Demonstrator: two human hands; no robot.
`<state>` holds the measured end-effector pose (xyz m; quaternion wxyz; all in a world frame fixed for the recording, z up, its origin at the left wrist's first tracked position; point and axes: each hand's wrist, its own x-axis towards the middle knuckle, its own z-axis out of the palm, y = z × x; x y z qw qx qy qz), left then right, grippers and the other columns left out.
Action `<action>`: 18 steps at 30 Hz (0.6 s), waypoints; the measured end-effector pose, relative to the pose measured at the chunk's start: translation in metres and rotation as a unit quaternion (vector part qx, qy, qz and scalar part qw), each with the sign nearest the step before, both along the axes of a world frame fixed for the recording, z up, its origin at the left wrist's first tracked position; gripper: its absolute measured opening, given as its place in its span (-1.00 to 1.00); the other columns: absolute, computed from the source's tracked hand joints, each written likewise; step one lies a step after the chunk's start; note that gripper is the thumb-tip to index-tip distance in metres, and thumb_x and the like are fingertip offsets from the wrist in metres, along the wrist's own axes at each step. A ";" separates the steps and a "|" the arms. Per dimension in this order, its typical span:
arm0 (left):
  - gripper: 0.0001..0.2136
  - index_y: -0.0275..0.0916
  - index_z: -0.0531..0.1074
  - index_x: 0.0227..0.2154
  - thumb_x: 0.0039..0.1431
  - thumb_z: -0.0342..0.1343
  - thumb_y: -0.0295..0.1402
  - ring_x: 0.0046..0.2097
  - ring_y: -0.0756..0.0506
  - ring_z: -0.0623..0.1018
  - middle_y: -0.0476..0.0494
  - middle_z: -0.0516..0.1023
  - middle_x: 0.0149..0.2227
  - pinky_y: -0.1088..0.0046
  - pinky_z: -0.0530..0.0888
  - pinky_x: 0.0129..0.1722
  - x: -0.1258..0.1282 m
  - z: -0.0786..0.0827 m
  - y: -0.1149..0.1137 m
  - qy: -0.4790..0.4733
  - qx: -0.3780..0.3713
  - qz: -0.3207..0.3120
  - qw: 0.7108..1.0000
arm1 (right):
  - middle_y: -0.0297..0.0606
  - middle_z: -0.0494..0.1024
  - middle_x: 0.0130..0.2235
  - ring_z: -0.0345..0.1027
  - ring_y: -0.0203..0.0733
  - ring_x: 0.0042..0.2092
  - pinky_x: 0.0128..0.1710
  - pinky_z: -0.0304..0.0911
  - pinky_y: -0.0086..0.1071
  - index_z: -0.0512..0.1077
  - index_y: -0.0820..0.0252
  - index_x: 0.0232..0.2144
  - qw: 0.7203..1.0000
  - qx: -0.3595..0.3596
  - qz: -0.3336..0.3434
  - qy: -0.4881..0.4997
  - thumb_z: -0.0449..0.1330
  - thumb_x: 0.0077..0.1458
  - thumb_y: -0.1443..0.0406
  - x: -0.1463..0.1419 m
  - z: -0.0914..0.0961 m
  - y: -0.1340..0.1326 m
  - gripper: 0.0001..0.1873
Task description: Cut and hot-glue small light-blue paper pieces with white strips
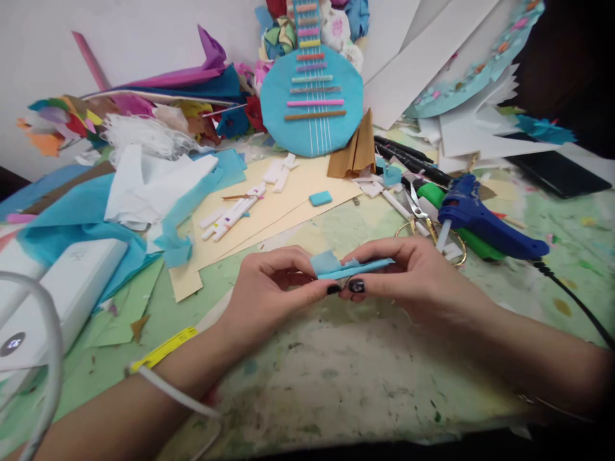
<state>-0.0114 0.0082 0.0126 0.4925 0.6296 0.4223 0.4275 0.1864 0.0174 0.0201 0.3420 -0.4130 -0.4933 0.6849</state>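
Note:
Between my two hands, above the front of the table, is a small piece of light blue paper [331, 264], partly folded with a ragged upper edge. My left hand [276, 282] pinches its left end between thumb and fingers. On the other end, my right hand [398, 272] is closed, its thumb pressed along the lower edge. Both thumb tips nearly meet at the middle. Behind the hands, a small blue wrapped block [320, 198] lies on cream card [269, 224], with white paper strips [237, 212] to its left.
A blue paper banjo-like instrument [312, 128] stands at the back. Right of my hands lie a blue glue gun [485, 218] with a cord, scissors [416, 205] and black pens [413, 160]. A white power bank [67, 294], its cable and blue tissue paper [62, 224] are on the left.

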 end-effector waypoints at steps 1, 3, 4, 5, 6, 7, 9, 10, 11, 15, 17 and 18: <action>-0.92 -0.28 0.50 -0.56 -0.05 0.28 -0.43 -0.40 0.00 0.49 -0.08 0.52 -0.48 0.48 0.47 -0.40 0.000 0.000 0.000 0.000 -0.001 0.003 1.000 | -0.33 0.60 -0.45 0.47 -0.27 -0.42 -0.42 0.38 -0.45 0.58 0.12 -0.39 0.999 0.019 0.000 -0.026 0.38 -0.19 0.29 0.000 0.000 0.000 -0.81; -0.91 -0.28 0.50 -0.57 -0.05 0.28 -0.42 -0.42 0.00 0.48 -0.08 0.52 -0.49 0.49 0.46 -0.42 0.000 0.000 0.001 0.001 -0.004 0.004 1.000 | -0.33 0.59 -0.46 0.43 -0.29 -0.45 -0.47 0.34 -0.47 0.58 0.13 -0.40 0.995 0.066 -0.007 -0.069 0.37 -0.18 0.29 0.000 0.001 0.000 -0.83; -0.91 -0.27 0.50 -0.57 -0.05 0.28 -0.41 -0.42 -0.01 0.49 -0.08 0.53 -0.49 0.49 0.46 -0.43 0.000 0.000 0.001 0.001 -0.005 0.004 1.000 | -0.33 0.59 -0.46 0.42 -0.30 -0.45 -0.49 0.31 -0.47 0.59 0.13 -0.41 0.992 0.092 -0.009 -0.086 0.37 -0.16 0.28 0.000 0.002 0.000 -0.85; -0.91 -0.27 0.51 -0.56 -0.05 0.28 -0.40 -0.41 -0.01 0.49 -0.08 0.53 -0.49 0.49 0.47 -0.43 0.000 0.000 0.001 0.000 -0.008 0.003 1.000 | -0.33 0.59 -0.45 0.41 -0.30 -0.45 -0.49 0.30 -0.48 0.59 0.13 -0.42 0.988 0.115 -0.012 -0.100 0.36 -0.14 0.26 0.000 0.002 0.000 -0.86; -0.92 -0.27 0.51 -0.55 -0.06 0.29 -0.40 -0.41 -0.01 0.50 -0.08 0.54 -0.48 0.49 0.48 -0.42 0.000 0.000 0.001 -0.002 -0.010 0.003 1.000 | -0.33 0.60 -0.43 0.41 -0.30 -0.44 -0.49 0.29 -0.48 0.59 0.12 -0.43 0.985 0.135 -0.013 -0.109 0.35 -0.12 0.25 0.000 0.002 -0.001 -0.87; -0.92 -0.27 0.51 -0.54 -0.06 0.29 -0.39 -0.41 -0.02 0.51 -0.08 0.55 -0.47 0.48 0.49 -0.42 0.000 0.000 0.001 -0.002 -0.013 0.003 1.000 | -0.33 0.60 -0.42 0.41 -0.29 -0.42 -0.48 0.28 -0.47 0.60 0.11 -0.43 0.982 0.149 -0.013 -0.117 0.34 -0.11 0.23 0.000 0.002 -0.001 -0.88; -0.92 -0.27 0.51 -0.51 -0.06 0.29 -0.38 -0.40 -0.02 0.52 -0.09 0.56 -0.44 0.49 0.50 -0.41 -0.001 0.000 0.001 0.005 -0.016 0.004 1.000 | -0.33 0.61 -0.40 0.42 -0.28 -0.40 -0.46 0.29 -0.46 0.60 0.10 -0.43 0.978 0.161 -0.010 -0.130 0.33 -0.10 0.22 0.000 0.002 -0.001 -0.88; -0.91 -0.27 0.51 -0.50 -0.07 0.29 -0.38 -0.40 -0.02 0.53 -0.09 0.56 -0.44 0.49 0.51 -0.42 -0.001 0.000 0.001 0.012 -0.020 0.005 1.000 | -0.32 0.61 -0.41 0.42 -0.27 -0.40 -0.45 0.29 -0.45 0.60 0.10 -0.43 0.977 0.162 -0.010 -0.135 0.33 -0.09 0.21 0.000 0.002 -0.001 -0.87; -0.90 -0.28 0.51 -0.49 -0.07 0.29 -0.38 -0.41 -0.02 0.53 -0.10 0.56 -0.44 0.49 0.51 -0.42 -0.002 -0.001 0.000 0.019 -0.025 0.006 0.999 | -0.32 0.60 -0.41 0.42 -0.27 -0.41 -0.46 0.29 -0.45 0.60 0.10 -0.43 0.977 0.163 -0.011 -0.136 0.33 -0.09 0.21 0.000 0.002 -0.001 -0.87; -0.85 -0.29 0.48 -0.42 -0.09 0.30 -0.39 -0.40 -0.03 0.55 -0.08 0.56 -0.42 0.47 0.54 -0.40 -0.002 -0.005 0.001 0.005 -0.067 -0.013 0.998 | -0.32 0.60 -0.41 0.44 -0.22 -0.38 -0.43 0.31 -0.41 0.60 0.09 -0.41 0.981 0.144 -0.018 -0.131 0.34 -0.12 0.21 0.001 0.001 0.001 -0.85; -0.82 -0.29 0.46 -0.42 -0.11 0.32 -0.40 -0.39 -0.04 0.56 -0.07 0.56 -0.41 0.44 0.55 -0.39 -0.002 -0.006 0.001 -0.019 -0.094 -0.027 0.995 | -0.32 0.60 -0.40 0.45 -0.19 -0.36 -0.40 0.32 -0.38 0.60 0.08 -0.40 0.983 0.127 -0.014 -0.133 0.34 -0.12 0.19 0.002 0.000 0.002 -0.83; -0.81 -0.29 0.45 -0.42 -0.13 0.32 -0.40 -0.38 -0.04 0.57 -0.07 0.56 -0.40 0.43 0.56 -0.38 -0.001 -0.006 0.001 -0.028 -0.106 -0.029 0.994 | -0.31 0.60 -0.40 0.45 -0.17 -0.35 -0.40 0.33 -0.37 0.60 0.08 -0.40 0.983 0.121 -0.012 -0.134 0.34 -0.12 0.19 0.002 0.000 0.002 -0.83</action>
